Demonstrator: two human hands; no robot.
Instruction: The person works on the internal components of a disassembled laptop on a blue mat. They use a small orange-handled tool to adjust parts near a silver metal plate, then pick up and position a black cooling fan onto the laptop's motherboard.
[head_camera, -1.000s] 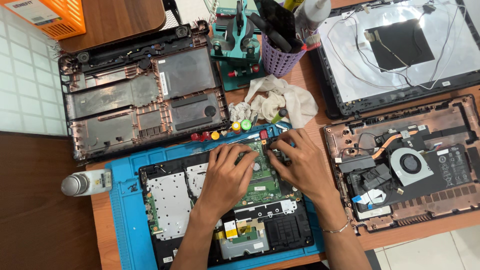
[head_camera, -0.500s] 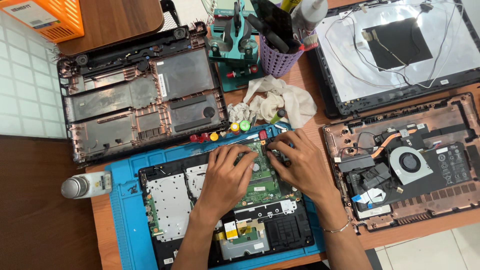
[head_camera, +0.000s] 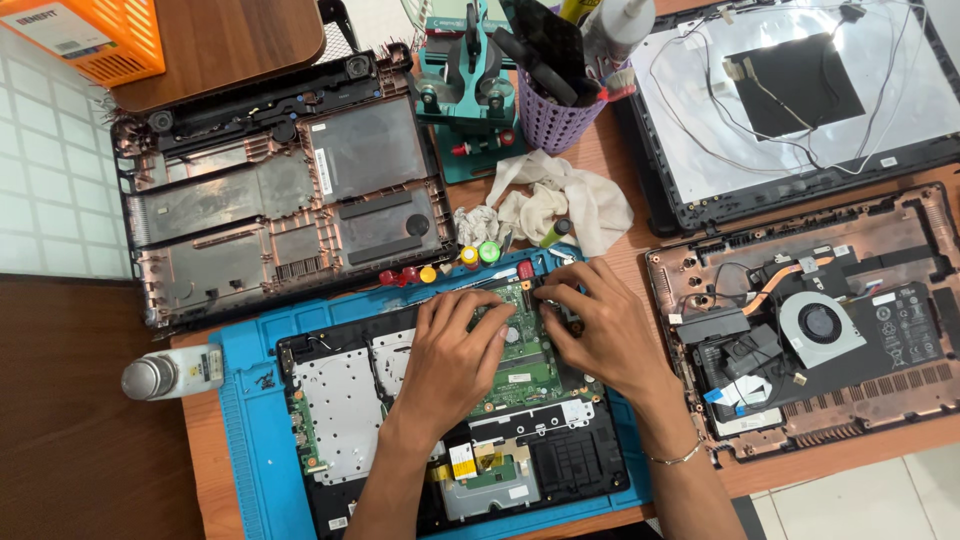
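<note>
Comparing this with half a second back, basically nothing has moved: both hands sit on the same spot of the board and the parts around them haven't shifted.

Going left to right: a small silvery-capped bottle (head_camera: 172, 373) lies on its side at the left edge of the blue rubbery work mat (head_camera: 245, 400). Far left there's an empty laptop bottom shell (head_camera: 270, 205), dark plastic with a coppery sheen, ribbed and full of recessed bays. On the mat sits the opened laptop (head_camera: 450, 440), black frame, dull perforated metal plate on its left part, and the green motherboard (head_camera: 520, 365) in the middle, near the mat's far edge.

Left hand (head_camera: 452, 355) lies flat, fingers narrow and curled down, tips pressing on the board's far left part. Right hand (head_camera: 600, 335) is just beside it, fingers bunched tight over the board's far right corner; can't tell if they pinch anything.

Past them a row of coloured round caps (head_camera: 440, 270), a crumpled white rag (head_camera: 560, 200), a purple mesh cup (head_camera: 552, 118) of tools. Right side: another chassis with a round fan (head_camera: 820, 325), and a lid panel with loose thin wires (head_camera: 800, 100).
</note>
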